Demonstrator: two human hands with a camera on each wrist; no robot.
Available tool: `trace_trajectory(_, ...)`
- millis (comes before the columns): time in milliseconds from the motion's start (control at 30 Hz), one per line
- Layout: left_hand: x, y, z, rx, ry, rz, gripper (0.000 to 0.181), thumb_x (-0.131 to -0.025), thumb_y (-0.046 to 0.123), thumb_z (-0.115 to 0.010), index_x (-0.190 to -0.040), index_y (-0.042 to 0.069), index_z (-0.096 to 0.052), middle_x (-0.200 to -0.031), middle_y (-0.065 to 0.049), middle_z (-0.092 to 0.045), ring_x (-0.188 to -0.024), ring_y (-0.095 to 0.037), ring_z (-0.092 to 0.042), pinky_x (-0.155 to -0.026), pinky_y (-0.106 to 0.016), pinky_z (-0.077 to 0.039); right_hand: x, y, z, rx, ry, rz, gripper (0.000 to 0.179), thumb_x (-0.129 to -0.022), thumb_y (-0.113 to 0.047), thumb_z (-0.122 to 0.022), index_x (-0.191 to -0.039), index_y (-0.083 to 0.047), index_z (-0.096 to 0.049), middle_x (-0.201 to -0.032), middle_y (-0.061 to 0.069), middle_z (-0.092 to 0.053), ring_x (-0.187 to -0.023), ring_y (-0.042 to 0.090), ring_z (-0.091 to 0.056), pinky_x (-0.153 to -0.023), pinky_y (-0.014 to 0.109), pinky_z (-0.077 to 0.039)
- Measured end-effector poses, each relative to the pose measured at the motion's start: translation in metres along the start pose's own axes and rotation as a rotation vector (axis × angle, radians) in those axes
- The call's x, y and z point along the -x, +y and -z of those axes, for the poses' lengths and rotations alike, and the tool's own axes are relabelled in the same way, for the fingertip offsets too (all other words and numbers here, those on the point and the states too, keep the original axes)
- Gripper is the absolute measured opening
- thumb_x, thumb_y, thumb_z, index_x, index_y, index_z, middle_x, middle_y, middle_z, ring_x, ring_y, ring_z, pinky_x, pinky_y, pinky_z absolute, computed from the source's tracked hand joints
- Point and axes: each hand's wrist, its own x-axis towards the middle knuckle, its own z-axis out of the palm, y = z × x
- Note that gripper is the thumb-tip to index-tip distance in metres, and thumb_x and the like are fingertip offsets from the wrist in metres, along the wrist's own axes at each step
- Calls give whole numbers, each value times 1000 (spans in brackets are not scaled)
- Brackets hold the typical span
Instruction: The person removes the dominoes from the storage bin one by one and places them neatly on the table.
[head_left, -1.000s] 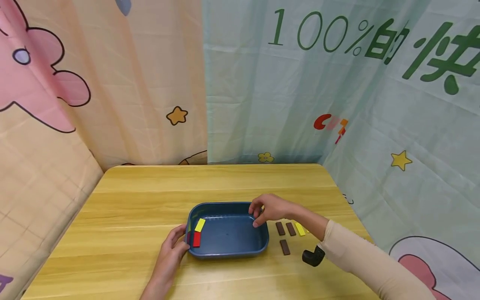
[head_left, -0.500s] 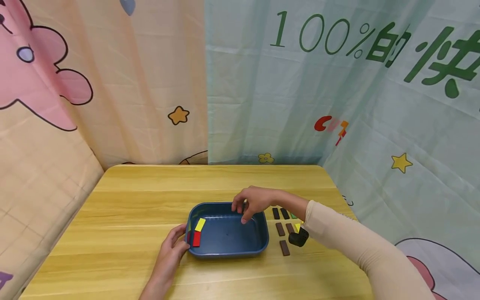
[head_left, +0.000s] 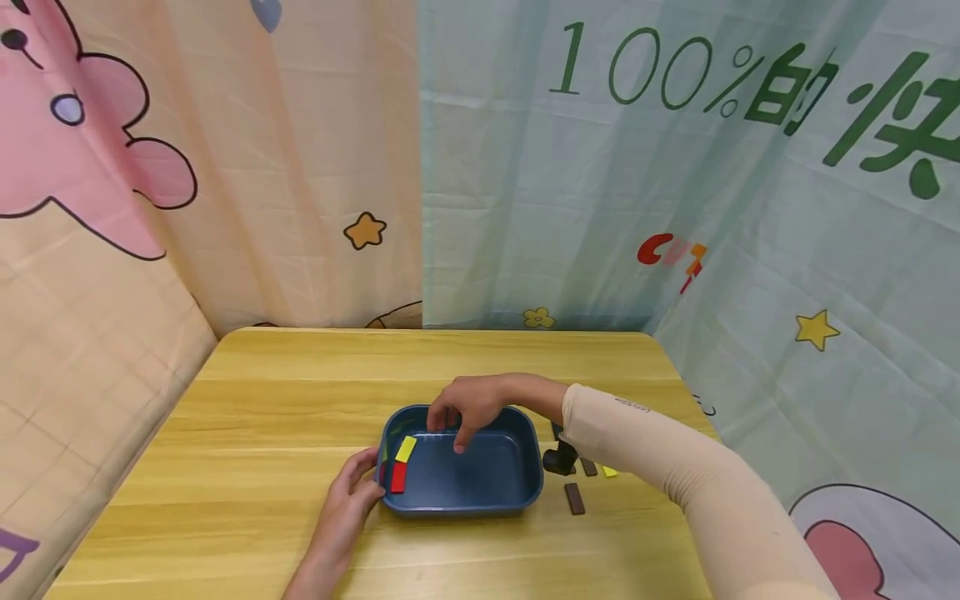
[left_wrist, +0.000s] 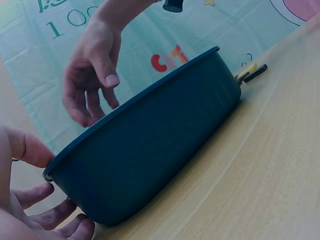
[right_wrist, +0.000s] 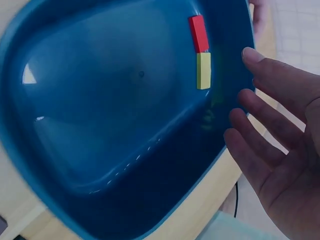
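A blue tray [head_left: 472,507] stands on the wooden table. Inside, along its left end, a yellow block [head_left: 406,449] and a red block [head_left: 398,477] lie end to end, both small and flat. My left hand [head_left: 345,500] holds the tray's left end; the left wrist view puts its fingers [left_wrist: 52,215] against the outer wall and a digit on the rim. Over the tray's far left part hovers my right hand [head_left: 474,406], fingers spread and loosely bent. Nothing lies between them in the right wrist view, where the yellow block [right_wrist: 203,71] is beyond the fingertips.
Right of the tray lie small flat blocks: a brown one [head_left: 574,498] nearest, another brown one [head_left: 589,467], a yellow one [head_left: 610,472] and others partly under the right forearm. A black device [head_left: 560,457] hangs at the right wrist. Printed curtains [head_left: 525,208] stand behind the table.
My right hand has moved left across the tray, from its right end toward the yellow and red blocks. My left hand stays at the tray's left end.
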Motion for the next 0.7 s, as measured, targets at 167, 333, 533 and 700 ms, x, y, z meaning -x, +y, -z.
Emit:
trace_trajectory(167,-1,-1,1,6,-5,-10,60,-92,-8,-51,-151,-3,-40,-152,-25,-42,-115,-27,-55,-89,-21,-48,-23,1,-3,5,-21,28,51,-88,-15,-83,-136,-10,-65,-125,0,-66,-114,15,-62,-98,25,-47)
trace_trajectory(333,-1,0,1,13,-7,-14,61,-91,-9,-51,-150,-4,-41,-151,-25,-43,-114,-26,-55,-88,-21,-48,-45,2,-9,35,-25,50,49,-90,-12,-81,-136,-11,-66,-129,-2,-66,-118,10,-60,-100,19,-43)
trace_trajectory(533,1,0,0,33,-14,-32,61,-88,-10,-51,-148,-4,-43,-149,-25,-44,-112,-26,-58,-88,-22,-49,-65,1,-20,133,-31,83,43,-90,-9,-79,-133,-12,-69,-130,-3,-67,-120,8,-58,-102,16,-38)
trace_trajectory(700,3,-1,-1,50,-13,-47,60,-87,-12,-51,-146,-6,-44,-148,-26,-46,-109,-25,-60,-88,-24,-49,-72,-1,-29,187,-41,106,40,-93,-9,-77,-131,-14,-71,-130,-3,-66,-119,10,-56,-101,17,-38)
